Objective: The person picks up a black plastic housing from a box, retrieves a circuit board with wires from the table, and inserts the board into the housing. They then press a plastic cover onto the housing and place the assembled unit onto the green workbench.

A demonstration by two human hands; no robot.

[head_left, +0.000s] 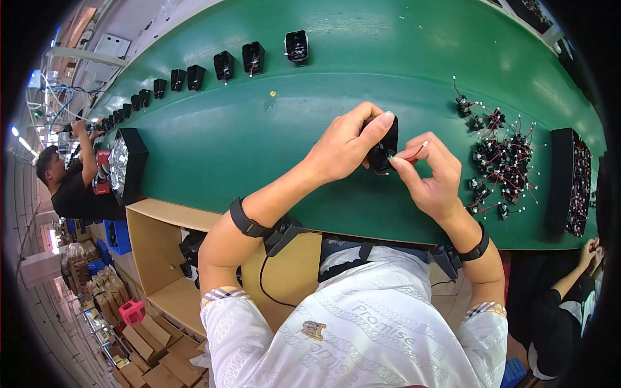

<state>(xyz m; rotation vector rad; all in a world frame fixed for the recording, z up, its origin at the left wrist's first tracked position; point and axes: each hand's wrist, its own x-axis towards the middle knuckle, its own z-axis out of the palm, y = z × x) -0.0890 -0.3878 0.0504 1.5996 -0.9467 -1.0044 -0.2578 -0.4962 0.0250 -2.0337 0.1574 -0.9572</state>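
Over the green table, my left hand point(349, 143) is closed round a small black plastic housing point(388, 137), thumb along its top edge. My right hand point(435, 173) is at the housing's right side, thumb and forefinger pinched on a thin red wire point(409, 156) with a white connector at its end. Whether the wire's other end sits inside the housing is hidden by my fingers. To the right lies a loose pile of small black parts with red and black wires point(508, 158), tipped with white connectors.
A curved row of similar black housings point(253, 58) runs along the table's far left. A black bin point(561, 187) of small parts stands at the right, a black box point(132, 165) with silvery lining at the left. A cardboard box point(158, 255) is beside me. Co-workers sit at both ends.
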